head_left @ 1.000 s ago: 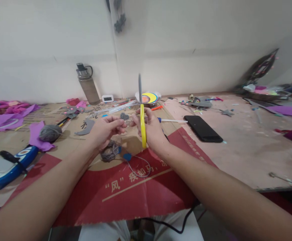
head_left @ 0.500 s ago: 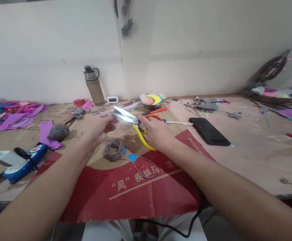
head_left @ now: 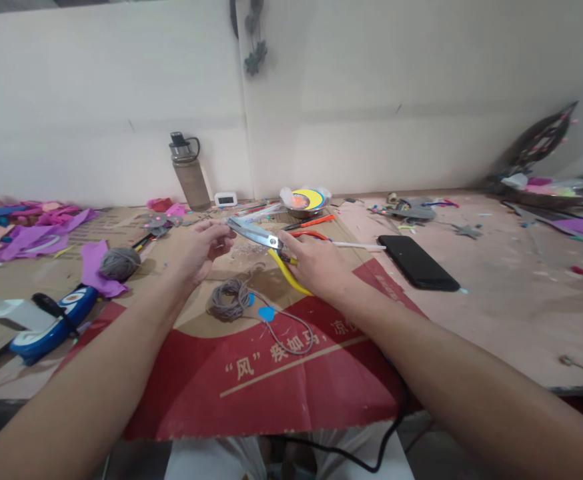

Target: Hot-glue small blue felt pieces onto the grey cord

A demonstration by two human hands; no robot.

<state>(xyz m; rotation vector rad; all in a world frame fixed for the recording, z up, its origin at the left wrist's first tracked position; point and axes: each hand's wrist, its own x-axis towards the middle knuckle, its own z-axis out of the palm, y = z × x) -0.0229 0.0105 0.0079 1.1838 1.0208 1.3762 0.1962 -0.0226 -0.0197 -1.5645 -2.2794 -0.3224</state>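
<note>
My right hand (head_left: 319, 263) grips a pair of scissors (head_left: 256, 233) with a yellow handle. Their blades are closed and point left, the tips reaching the fingers of my left hand (head_left: 206, 247). Those fingers are pinched; whatever lies between them is too small to make out. Below the blades, a coil of grey cord (head_left: 229, 299) rests on the cardboard (head_left: 266, 407). A loose loop of the cord runs to the right, near a blue piece (head_left: 266, 313).
A black phone (head_left: 418, 263) lies at right. A bottle (head_left: 190, 175), a small white timer (head_left: 226, 199) and a metal bowl (head_left: 304, 213) stand along the wall. At left are a ball of grey yarn (head_left: 119, 263), purple felt (head_left: 94, 267) and a blue-and-white tool (head_left: 54, 327).
The scissor blades were apart half a second ago and are now closed together near my left fingertips. Both hands have stayed almost in place.
</note>
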